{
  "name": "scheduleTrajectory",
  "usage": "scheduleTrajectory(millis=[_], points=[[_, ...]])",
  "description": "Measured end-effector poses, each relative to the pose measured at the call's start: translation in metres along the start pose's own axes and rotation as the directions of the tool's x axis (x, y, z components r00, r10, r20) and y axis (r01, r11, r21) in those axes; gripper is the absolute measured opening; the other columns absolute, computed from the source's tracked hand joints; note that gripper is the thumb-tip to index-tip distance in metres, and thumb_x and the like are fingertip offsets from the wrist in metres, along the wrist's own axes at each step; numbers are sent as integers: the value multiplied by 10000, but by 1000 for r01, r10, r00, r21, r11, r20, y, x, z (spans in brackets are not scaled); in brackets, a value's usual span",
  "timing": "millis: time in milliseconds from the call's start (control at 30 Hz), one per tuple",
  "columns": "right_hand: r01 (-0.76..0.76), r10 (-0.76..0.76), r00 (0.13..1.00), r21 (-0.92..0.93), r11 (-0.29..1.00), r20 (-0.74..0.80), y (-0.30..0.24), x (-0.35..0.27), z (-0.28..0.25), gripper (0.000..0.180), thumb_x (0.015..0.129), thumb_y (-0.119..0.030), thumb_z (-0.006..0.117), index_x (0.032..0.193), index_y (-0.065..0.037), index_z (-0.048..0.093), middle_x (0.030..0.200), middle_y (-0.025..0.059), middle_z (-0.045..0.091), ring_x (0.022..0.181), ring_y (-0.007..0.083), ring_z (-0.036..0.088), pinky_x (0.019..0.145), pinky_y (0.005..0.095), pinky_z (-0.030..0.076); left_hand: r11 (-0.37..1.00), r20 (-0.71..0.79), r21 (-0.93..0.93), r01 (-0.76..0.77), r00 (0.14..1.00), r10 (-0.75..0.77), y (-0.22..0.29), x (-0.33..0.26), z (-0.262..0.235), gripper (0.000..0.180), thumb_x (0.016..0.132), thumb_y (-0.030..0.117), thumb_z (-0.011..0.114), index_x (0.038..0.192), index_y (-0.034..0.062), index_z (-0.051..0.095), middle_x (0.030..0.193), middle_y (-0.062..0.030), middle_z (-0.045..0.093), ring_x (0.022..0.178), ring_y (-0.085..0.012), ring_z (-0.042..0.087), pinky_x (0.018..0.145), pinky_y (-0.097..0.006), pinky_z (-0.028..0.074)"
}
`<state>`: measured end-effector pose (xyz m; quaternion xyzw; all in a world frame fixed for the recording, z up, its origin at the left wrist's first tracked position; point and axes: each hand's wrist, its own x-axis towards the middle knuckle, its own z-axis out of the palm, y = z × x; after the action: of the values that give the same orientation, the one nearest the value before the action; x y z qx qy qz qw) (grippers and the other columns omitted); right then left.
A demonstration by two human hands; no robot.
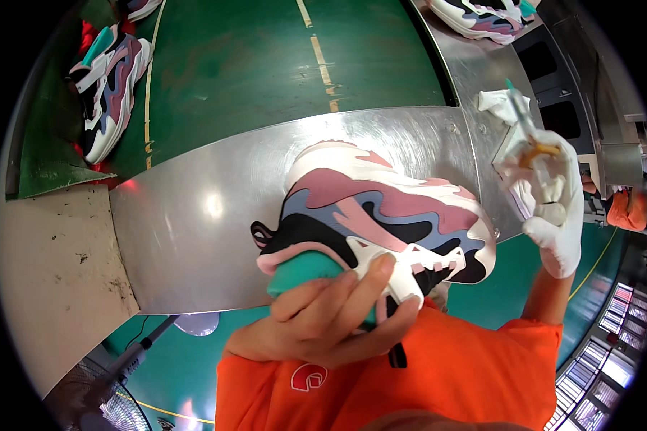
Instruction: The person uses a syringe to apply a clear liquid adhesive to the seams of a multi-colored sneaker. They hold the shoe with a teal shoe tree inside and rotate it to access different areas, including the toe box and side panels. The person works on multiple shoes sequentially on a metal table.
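Observation:
My bare left hand [338,309] is closed around the tongue and collar opening of a sneaker [402,208] in white, pink, mauve, blue-grey and black. The sneaker lies tilted on its side, its sole facing away from me and its toe to the right. A teal filling [305,271] shows inside the opening. Off to the right, my right hand [561,194] wears a white glove and is raised, its fingers curled about a slim pale tool with a green tip [521,115]. Blur hides the tool's exact kind; something yellow-orange shows by the fingers.
A metal ledge [194,244] runs beneath the sneaker, alongside a green conveyor belt [230,79] with yellow tape lines. Similar sneakers [111,93] stand at far left and upper right. White cloth [499,104] lies by my right hand. A fan [118,409] stands lower left.

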<state>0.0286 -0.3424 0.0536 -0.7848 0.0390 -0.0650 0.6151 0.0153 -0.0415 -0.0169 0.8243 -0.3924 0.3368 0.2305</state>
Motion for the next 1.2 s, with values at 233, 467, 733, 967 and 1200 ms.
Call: scheduleTrajectory(millis=[233, 467, 733, 967, 1200], points=[[-376, 343, 901, -81, 923, -265, 49, -40, -65, 843, 683, -15, 790, 1451, -79, 448, 1086, 47, 579, 879, 93, 570, 718, 213, 468, 996, -13, 52, -66, 998, 67, 2, -14, -2, 225, 900, 379, 681, 1108, 444, 625, 1111, 41, 717, 909, -109, 522, 780, -252, 396], [-429, 388, 864, -67, 901, -320, 45, -43, -69, 708, 726, -27, 766, 1397, -73, 545, 948, 11, 612, 783, 63, 558, 691, 200, 452, 998, -110, 51, -27, 993, 32, 4, -10, 7, 111, 923, 425, 642, 1034, 431, 653, 980, 71, 754, 894, -83, 539, 829, -237, 369], [-346, 341, 938, 124, 930, 66, 26, -41, -71, 525, 785, -298, 711, 1225, -24, 627, 978, 114, 645, 695, 216, 620, 660, 269, 482, 1000, 44, -7, -14, 999, 14, 7, 0, -1, 330, 763, 271, 795, 1041, 383, 657, 1218, -39, 687, 989, -178, 505, 794, -313, 391], [-333, 313, 943, 248, 910, 117, 12, -21, -25, 433, 765, -389, 768, 974, -44, 610, 1124, 170, 621, 964, 333, 606, 812, 412, 511, 998, -170, 69, 1, 985, 11, 4, 1, 18, 120, 891, 415, 691, 1000, 458, 664, 958, 83, 755, 889, -67, 537, 810, -243, 373], [-251, 37, 875, 386, 888, 483, 30, -6, -8, 487, 753, -389, 788, 1035, -41, 596, 1160, 200, 593, 971, 343, 611, 806, 412, 523, 991, -134, 96, -94, 985, 106, -1, 1, 19, 175, 850, 442, 676, 1017, 486, 646, 990, -1, 745, 875, -124, 491, 712, -276, 362]])
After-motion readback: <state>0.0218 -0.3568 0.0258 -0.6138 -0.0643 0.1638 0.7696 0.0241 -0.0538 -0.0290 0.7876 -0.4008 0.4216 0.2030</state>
